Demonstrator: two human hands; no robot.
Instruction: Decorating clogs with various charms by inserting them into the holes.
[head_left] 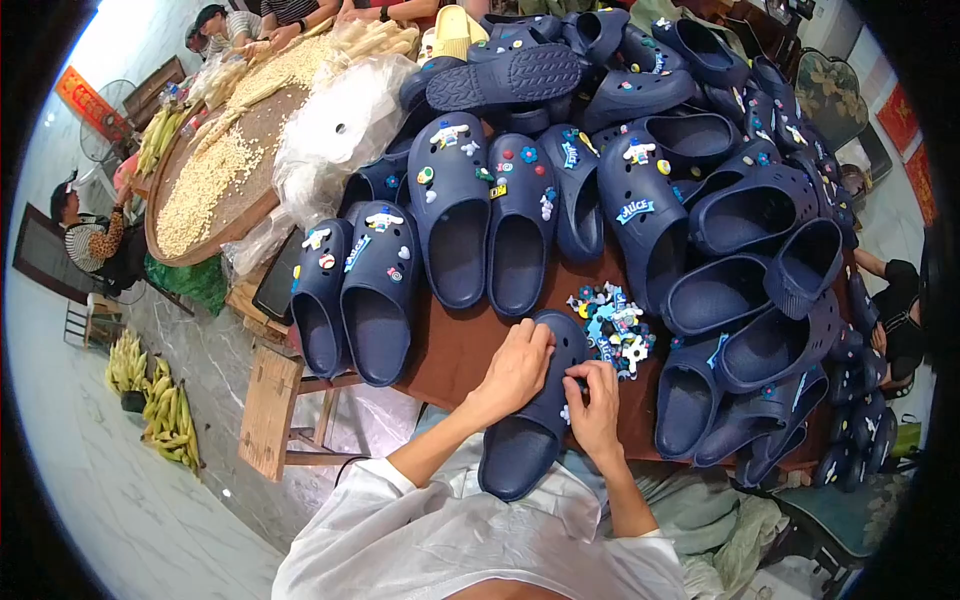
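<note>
A navy blue clog (519, 460) lies in front of me at the table's near edge, its open heel toward my body. My left hand (515, 370) is closed over the left side of its upper. At the clog's right side, my right hand (596, 405) has its thumb and fingertips pinched together against the upper; what is between them is hidden. A small pale charm (565, 413) shows on the clog just below those fingertips. Beyond my right hand lies a heap of small colourful shoe charms (612, 328) on the brown tabletop (447, 345).
Decorated navy clogs (455, 215) stand to the left and ahead, with more piled (735, 300) on the right. Behind them are a clear plastic bag (335, 130) and a round tray of corn kernels (160, 215). A wooden stool (268, 412) stands left; several people sit farther away.
</note>
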